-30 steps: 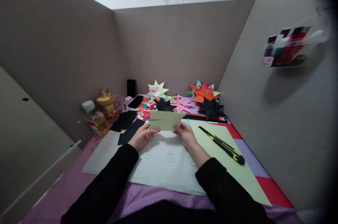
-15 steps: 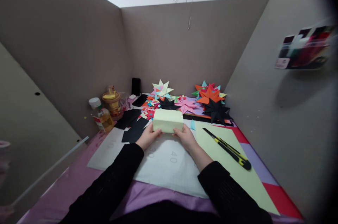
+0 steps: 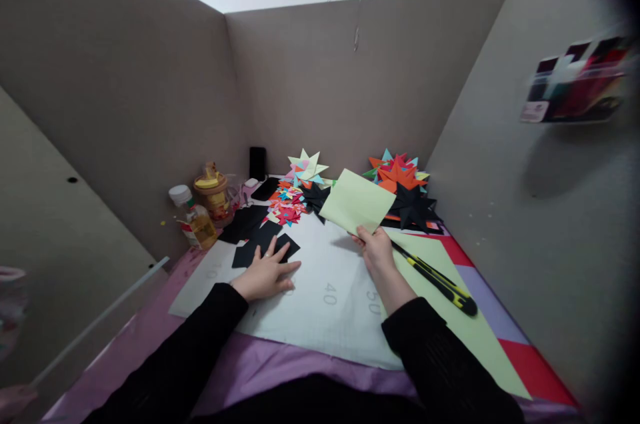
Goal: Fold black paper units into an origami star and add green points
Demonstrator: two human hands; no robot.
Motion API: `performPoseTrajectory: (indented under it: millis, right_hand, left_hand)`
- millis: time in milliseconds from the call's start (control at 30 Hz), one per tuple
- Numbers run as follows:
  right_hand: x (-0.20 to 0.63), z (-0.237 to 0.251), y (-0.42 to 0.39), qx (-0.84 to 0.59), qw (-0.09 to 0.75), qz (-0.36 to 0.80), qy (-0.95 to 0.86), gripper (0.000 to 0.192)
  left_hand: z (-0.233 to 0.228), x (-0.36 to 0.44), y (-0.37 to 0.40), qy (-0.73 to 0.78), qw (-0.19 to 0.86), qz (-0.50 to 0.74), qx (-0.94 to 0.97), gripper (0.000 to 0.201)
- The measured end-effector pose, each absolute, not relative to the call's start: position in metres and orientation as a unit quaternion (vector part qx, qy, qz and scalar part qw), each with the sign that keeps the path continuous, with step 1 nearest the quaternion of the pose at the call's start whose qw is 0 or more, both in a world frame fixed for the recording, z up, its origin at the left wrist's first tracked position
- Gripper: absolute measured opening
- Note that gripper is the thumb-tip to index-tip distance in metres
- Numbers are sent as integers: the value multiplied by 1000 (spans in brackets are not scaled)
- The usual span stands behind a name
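Note:
Between the thumb and fingers of my right hand (image 3: 376,249) is a pale green sheet of paper (image 3: 357,201), held up by its lower corner and tilted over the mat. My left hand (image 3: 267,272) lies spread on the white numbered mat (image 3: 320,331), its fingertips touching black paper pieces (image 3: 250,255). A black and yellow utility knife (image 3: 440,284) rests to the right of my right hand, on a larger pale green sheet (image 3: 493,351).
Folded paper stars stand at the back, among them an orange one (image 3: 399,174) and a black one (image 3: 414,207). To the left are a bottle of amber liquid (image 3: 200,224) and a yellow-lidded cup (image 3: 214,194). Grey panels (image 3: 360,91) enclose the table.
My left hand has let go of the pale green paper and moved down-left onto the black pieces. My right hand has carried the paper, now flatter and turned, to the right.

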State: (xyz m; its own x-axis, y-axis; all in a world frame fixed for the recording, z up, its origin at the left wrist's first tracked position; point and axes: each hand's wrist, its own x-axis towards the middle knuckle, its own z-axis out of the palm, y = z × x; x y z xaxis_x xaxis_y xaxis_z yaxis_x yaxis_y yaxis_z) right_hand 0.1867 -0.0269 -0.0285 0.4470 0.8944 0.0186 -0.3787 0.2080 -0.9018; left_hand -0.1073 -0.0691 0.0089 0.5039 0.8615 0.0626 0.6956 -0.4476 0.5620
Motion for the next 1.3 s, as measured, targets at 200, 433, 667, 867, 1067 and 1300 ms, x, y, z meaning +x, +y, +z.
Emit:
performPoseTrajectory:
  millis: [200,433,667,867,1067,1300]
  right_hand:
    - [177,-30,-30,-448,706,454,-307,39]
    - [165,-22,-40,-439,653,476,-393,34]
    - [159,-14,-49,-411,624,498,-440,32]
    - [158,-12,-51,-403,623,487,-461,27]
    - [158,-14,-50,-404,618,484,-470,26]
    - [157,-18,-50,-413,599,492,-478,18]
  left_hand:
    - [0,-137,-44,601,-65,70,794,37]
    - [17,-136,-13,619,-69,156,767,39]
    - [15,-68,-54,428,288,469,717,46]
    - [13,-61,-63,429,209,539,694,25]
    - [9,-64,-57,456,223,524,684,28]
    - [3,-64,-62,456,215,537,676,10]
